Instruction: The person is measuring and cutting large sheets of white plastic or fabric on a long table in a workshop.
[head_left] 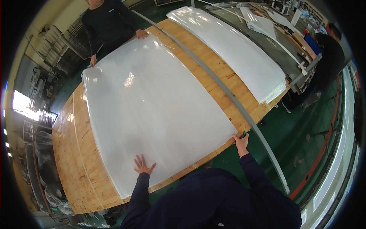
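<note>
A large stack of glossy white plastic sheeting [133,110] lies across a wooden table [68,152]. My left hand [144,165] rests flat on its near part, fingers spread. At the sheeting's near right corner, my right hand [241,142] is closed around a small green tool [243,134], whose working end I cannot make out. The fingers of that hand also touch the corner. Across the table a co-worker's hand [142,34] presses on the far edge, and their other hand [93,61] is at the far left corner.
A long grey metal bar [213,76] crosses the table and juts past its near edge. Beyond it lies a second stack of white sheeting [236,49]. Another person [329,53] stands at a cluttered bench [263,38] at the right. Plastic-wrapped bundles [47,164] stand at the left.
</note>
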